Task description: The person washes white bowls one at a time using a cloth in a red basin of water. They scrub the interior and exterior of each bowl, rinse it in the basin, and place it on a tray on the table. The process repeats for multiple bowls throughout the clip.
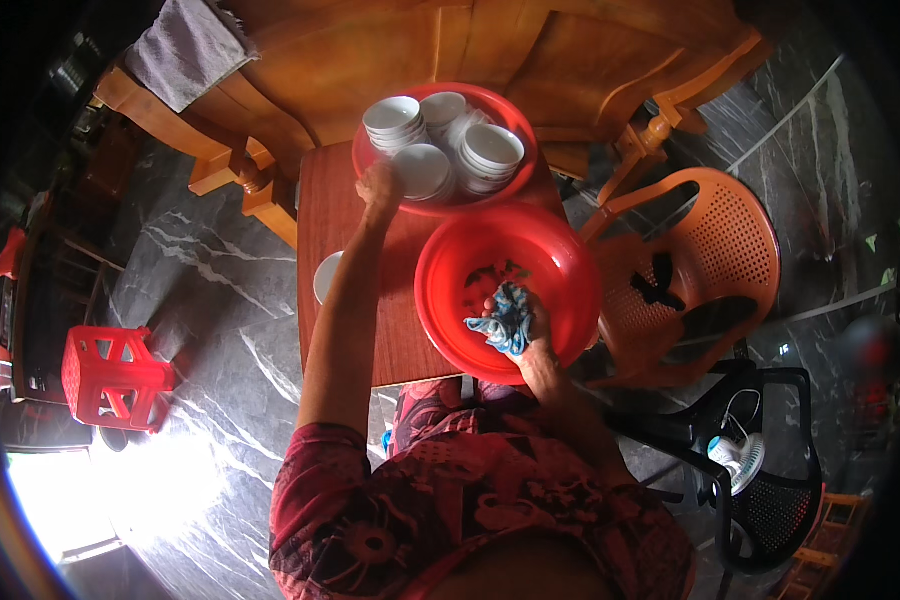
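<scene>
My right hand (pixel 538 337) is closed around a crumpled blue-and-white cloth (pixel 504 321), inside a round red plastic basin (pixel 435 315). Dark patches show in the bottom of that basin, and what they are is unclear. My left hand (pixel 380 185), slightly blurred, is at the left rim of a second red basin (pixel 529 161), right beside a white bowl (pixel 421 169). Whether its fingers grip that bowl cannot be made out. Stacks of white bowls (pixel 394 115) (pixel 493 146) fill this far basin. Another white dish (pixel 327 277) rests on the table, partly hidden by my left forearm.
Both basins stand on a reddish wooden table (pixel 405 337). A carved wooden bench (pixel 345 52) backs it, with a grey towel (pixel 187 56) over one arm. To the right are an orange plastic chair (pixel 720 217) and a black chair (pixel 802 450) bearing a small fan (pixel 736 459). A red stool (pixel 105 375) stands left.
</scene>
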Tool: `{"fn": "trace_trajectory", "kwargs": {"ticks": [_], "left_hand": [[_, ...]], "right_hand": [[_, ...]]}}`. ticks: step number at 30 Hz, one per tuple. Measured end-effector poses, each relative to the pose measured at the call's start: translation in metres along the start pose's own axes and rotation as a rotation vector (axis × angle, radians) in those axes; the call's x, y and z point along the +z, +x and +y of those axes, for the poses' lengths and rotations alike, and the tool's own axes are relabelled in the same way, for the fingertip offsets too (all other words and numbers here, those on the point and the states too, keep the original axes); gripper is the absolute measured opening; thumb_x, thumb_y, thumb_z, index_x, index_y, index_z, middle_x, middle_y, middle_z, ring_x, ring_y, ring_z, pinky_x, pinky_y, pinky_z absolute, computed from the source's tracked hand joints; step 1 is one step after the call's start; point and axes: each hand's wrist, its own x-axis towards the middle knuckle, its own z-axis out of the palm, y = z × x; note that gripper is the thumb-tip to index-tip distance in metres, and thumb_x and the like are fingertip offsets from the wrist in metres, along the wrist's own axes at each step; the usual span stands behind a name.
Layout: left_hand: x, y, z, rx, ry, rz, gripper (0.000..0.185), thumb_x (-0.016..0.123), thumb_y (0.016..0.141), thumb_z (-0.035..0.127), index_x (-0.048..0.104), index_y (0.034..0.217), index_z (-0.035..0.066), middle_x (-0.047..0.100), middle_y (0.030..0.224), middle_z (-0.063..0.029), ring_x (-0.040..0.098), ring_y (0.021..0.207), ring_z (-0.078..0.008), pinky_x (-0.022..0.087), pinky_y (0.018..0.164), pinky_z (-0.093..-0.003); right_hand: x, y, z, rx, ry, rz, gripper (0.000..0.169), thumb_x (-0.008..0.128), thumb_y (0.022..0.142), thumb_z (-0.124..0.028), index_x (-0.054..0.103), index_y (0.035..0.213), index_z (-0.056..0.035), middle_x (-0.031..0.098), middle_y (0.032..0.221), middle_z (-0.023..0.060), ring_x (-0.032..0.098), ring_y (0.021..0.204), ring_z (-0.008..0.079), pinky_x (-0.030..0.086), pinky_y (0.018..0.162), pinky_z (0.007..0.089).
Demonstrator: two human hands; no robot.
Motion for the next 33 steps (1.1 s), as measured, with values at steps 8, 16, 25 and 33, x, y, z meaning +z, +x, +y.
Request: {"fn": "trace_trajectory", "kwargs": {"ticks": [8,16,25,33], "left_hand": [[-0.006,0.002,0.008,-0.065,-0.154,0.139,0.028,0.047,0.082,0.016,0.043,0.101,-0.004,0.063,0.080,-0.0262,0.064,0.079,-0.0391,0.050,0.069,-0.0473],[-0.029,-0.049,-0.008,-0.070,-1.351,-0.220,0.044,0.047,0.069,-0.002,0.043,0.111,-0.013,0.060,0.094,-0.0190,0.065,0.078,-0.0304,0.059,0.070,-0.0419],[-0.019,-0.181,0.019,-0.152,-1.727,-0.689,0.042,0.051,0.071,0.005,0.048,0.110,-0.010,0.058,0.098,-0.0155,0.062,0.085,-0.0296,0.055,0.071,-0.0446],[0.046,-0.208,0.046,0.069,-0.946,-0.195,0.043,0.076,0.068,0.025,0.046,0.083,-0.002,0.059,0.082,-0.0133,0.062,0.067,-0.0236,0.050,0.051,-0.0357]], "right_hand": [[-0.004,0.003,0.002,0.003,-0.013,0.074,0.040,0.045,0.087,-0.039,0.059,0.100,-0.0030,0.064,0.086,0.0184,0.064,0.075,0.0306,0.055,0.068,0.0411],[0.005,-0.005,-0.001,-0.024,0.062,-0.088,0.044,0.042,0.089,-0.044,0.059,0.103,-0.0060,0.065,0.089,0.0150,0.064,0.076,0.0329,0.054,0.068,0.0485],[-0.003,-0.019,-0.031,-0.352,0.125,0.121,0.034,0.052,0.082,-0.026,0.057,0.106,-0.0022,0.062,0.105,0.0105,0.058,0.096,0.0302,0.043,0.092,0.0482],[-0.015,-0.002,-0.046,-0.477,-1.130,0.398,0.021,0.064,0.074,-0.018,0.057,0.091,-0.0088,0.052,0.077,0.0011,0.053,0.069,0.0124,0.044,0.061,0.0294]]}}
